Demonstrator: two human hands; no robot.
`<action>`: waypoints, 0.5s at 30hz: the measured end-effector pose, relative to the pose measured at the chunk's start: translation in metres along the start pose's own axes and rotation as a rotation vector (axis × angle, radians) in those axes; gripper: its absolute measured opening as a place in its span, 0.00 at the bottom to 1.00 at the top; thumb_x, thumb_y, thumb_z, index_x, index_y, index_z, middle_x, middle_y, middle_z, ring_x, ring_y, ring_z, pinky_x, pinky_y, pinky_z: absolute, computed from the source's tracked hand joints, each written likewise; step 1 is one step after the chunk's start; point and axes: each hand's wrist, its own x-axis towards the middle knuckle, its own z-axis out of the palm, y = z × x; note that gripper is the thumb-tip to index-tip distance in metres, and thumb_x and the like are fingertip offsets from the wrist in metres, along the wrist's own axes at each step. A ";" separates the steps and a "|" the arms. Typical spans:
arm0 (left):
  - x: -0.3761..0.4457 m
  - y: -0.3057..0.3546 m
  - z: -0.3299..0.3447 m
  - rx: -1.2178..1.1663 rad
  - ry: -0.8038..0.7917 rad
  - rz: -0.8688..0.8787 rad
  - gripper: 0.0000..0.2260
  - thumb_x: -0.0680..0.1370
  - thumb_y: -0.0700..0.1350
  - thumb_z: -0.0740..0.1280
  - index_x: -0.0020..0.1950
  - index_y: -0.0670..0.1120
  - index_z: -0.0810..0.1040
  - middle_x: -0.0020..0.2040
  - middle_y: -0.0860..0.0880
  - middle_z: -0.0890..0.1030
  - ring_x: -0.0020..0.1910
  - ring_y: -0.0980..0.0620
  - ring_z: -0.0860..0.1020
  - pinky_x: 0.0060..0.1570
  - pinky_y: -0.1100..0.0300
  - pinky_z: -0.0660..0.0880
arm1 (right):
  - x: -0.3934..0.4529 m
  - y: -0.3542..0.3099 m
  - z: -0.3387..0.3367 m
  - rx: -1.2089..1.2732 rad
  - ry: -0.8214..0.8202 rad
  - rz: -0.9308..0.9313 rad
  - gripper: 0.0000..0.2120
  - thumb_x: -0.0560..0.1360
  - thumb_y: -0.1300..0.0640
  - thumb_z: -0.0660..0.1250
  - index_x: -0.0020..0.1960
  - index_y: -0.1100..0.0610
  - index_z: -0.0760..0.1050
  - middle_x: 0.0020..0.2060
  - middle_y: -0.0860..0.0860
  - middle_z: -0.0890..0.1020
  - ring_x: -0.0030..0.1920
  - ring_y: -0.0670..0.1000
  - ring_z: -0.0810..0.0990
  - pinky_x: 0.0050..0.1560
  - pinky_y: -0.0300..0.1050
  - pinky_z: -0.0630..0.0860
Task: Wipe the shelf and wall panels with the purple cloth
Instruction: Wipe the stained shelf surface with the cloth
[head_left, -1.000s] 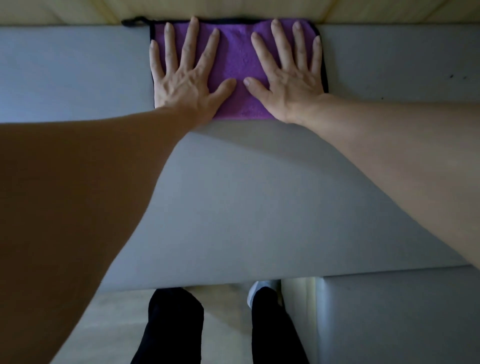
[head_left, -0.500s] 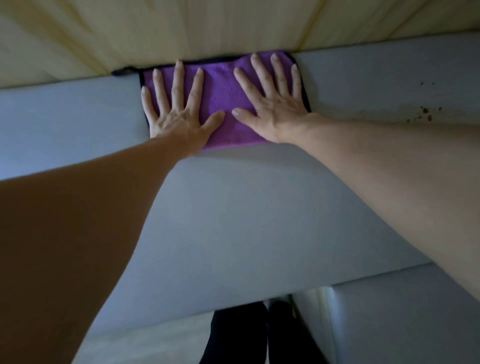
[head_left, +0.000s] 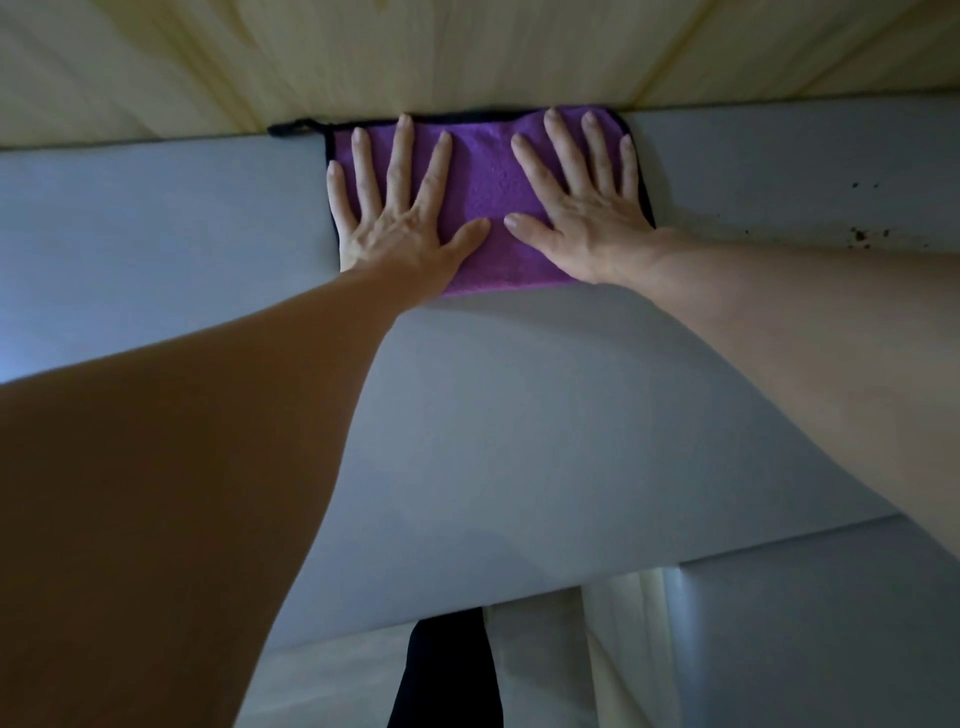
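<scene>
- Head view, nearest: dark trouser legs show below the front edge of the flat, pale grey shelf, both bare forearms reaching over it.
- The left hand and right hand lie flat with fingers spread wide, gripping nothing, pressing the purple, black-edged cloth down at the shelf's far edge.
- Beyond, the cloth touches the pale yellow wall panel.
- Judging by the dark specks right of the cloth, that stretch awaits wiping; the panel probably does too.
- Nothing blocks the way.
</scene>
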 end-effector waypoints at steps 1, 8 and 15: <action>0.000 0.000 0.000 -0.003 0.001 -0.001 0.38 0.74 0.75 0.45 0.79 0.61 0.38 0.81 0.52 0.37 0.78 0.40 0.35 0.73 0.40 0.33 | 0.000 -0.001 -0.001 0.004 -0.003 0.001 0.37 0.75 0.28 0.43 0.80 0.39 0.36 0.80 0.49 0.35 0.79 0.58 0.33 0.75 0.65 0.33; -0.002 0.002 -0.002 0.015 0.006 -0.010 0.38 0.75 0.74 0.45 0.79 0.61 0.37 0.81 0.52 0.36 0.78 0.40 0.35 0.74 0.39 0.34 | -0.001 0.000 0.000 0.008 0.010 -0.001 0.36 0.78 0.29 0.45 0.80 0.39 0.36 0.80 0.48 0.34 0.79 0.58 0.32 0.75 0.65 0.33; -0.001 0.004 -0.001 0.068 0.012 -0.025 0.37 0.74 0.74 0.43 0.79 0.61 0.37 0.81 0.52 0.36 0.78 0.41 0.35 0.74 0.40 0.34 | -0.002 0.000 0.004 0.017 0.072 -0.012 0.36 0.78 0.29 0.45 0.80 0.39 0.37 0.81 0.48 0.36 0.79 0.58 0.34 0.76 0.64 0.34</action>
